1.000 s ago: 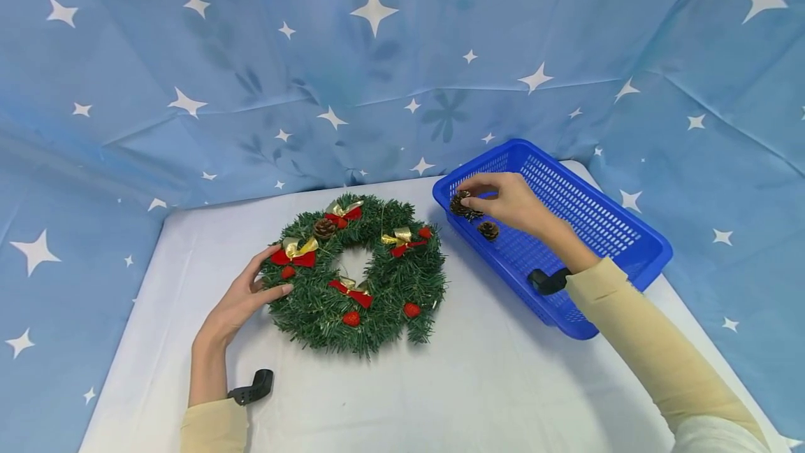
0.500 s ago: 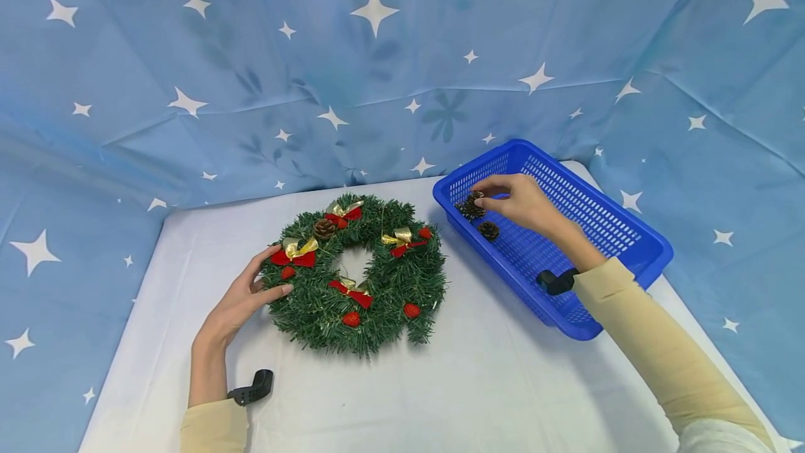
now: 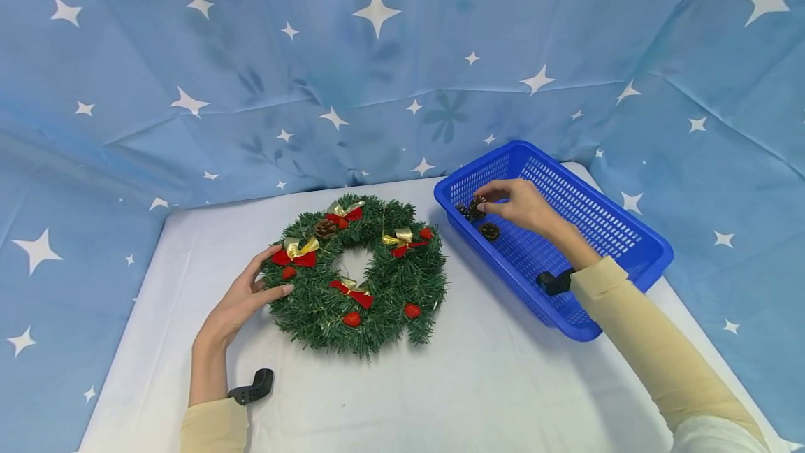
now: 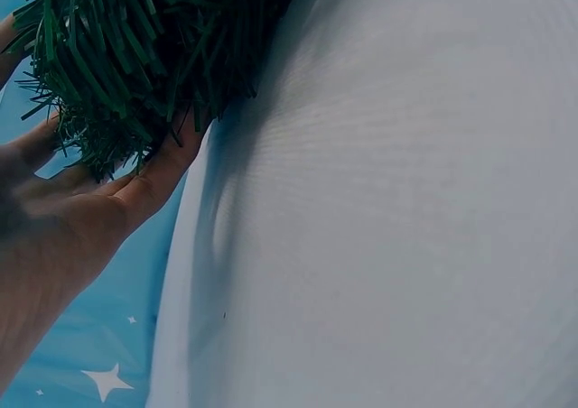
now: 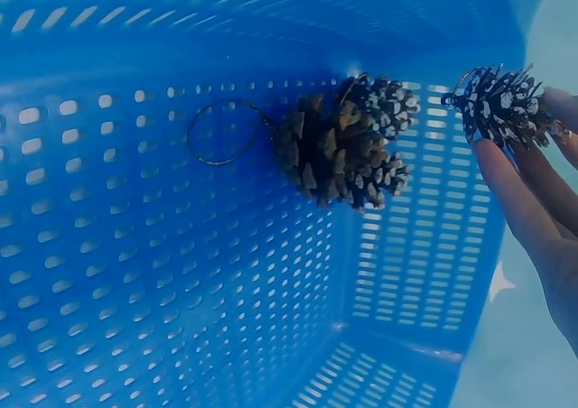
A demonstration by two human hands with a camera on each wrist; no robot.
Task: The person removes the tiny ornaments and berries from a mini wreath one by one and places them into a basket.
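My left hand (image 3: 234, 305) grips the left edge of a green Christmas wreath (image 3: 308, 317) lying on the table. The left wrist view shows fingers around the needles (image 4: 117, 74). Red and gold bows (image 3: 352, 292), red berries (image 3: 411, 310) and a brown pine cone (image 3: 325, 228) decorate it. Inside the far left end of a blue plastic basket (image 3: 654, 247), my right hand (image 3: 525, 207) pinches a dark pine cone with pale-tipped scales (image 5: 506, 108). Beyond it in the right wrist view, a larger brown pine cone (image 5: 325, 151) with a cord loop lies against smaller white-tipped ones (image 5: 388, 101).
White cloth covers the table (image 3: 402, 397). Behind and at the sides hangs a blue curtain (image 3: 314, 54) with white stars. The basket stands slanted at the back right, to the right of the wreath.
My right hand has shifted right with the pinched pine cone, from beside the basket's left rim to farther inside. The left hand and wreath have stayed in place.
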